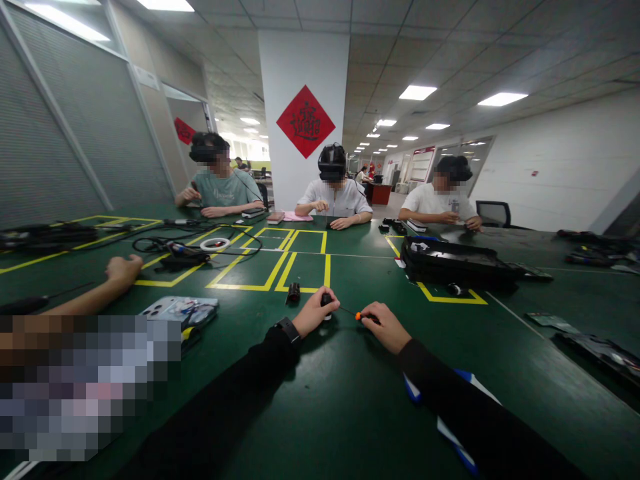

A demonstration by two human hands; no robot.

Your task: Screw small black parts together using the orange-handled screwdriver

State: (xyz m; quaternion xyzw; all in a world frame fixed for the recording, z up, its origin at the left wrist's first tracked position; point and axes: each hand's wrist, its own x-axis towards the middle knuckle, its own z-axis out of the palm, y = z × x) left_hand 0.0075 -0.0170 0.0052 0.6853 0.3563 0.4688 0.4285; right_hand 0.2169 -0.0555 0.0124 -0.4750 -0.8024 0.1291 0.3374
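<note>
A small black part (pixel 326 300) is gripped in the left hand (pixel 313 312), resting on the green surface (pixel 350 400). A screwdriver (pixel 356 315) is grasped in the right hand (pixel 383 325); its shaft runs leftward toward the part, tip just beside it.

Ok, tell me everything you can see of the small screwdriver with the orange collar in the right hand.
The small screwdriver with the orange collar is slim, with a thin dark metal shaft, an orange ring where shaft meets handle, and a handle mostly hidden in the right hand. It lies nearly level above the green table, tip pointing left toward the small black part pinched in the left hand. Whether the tip touches that part cannot be told.
</note>
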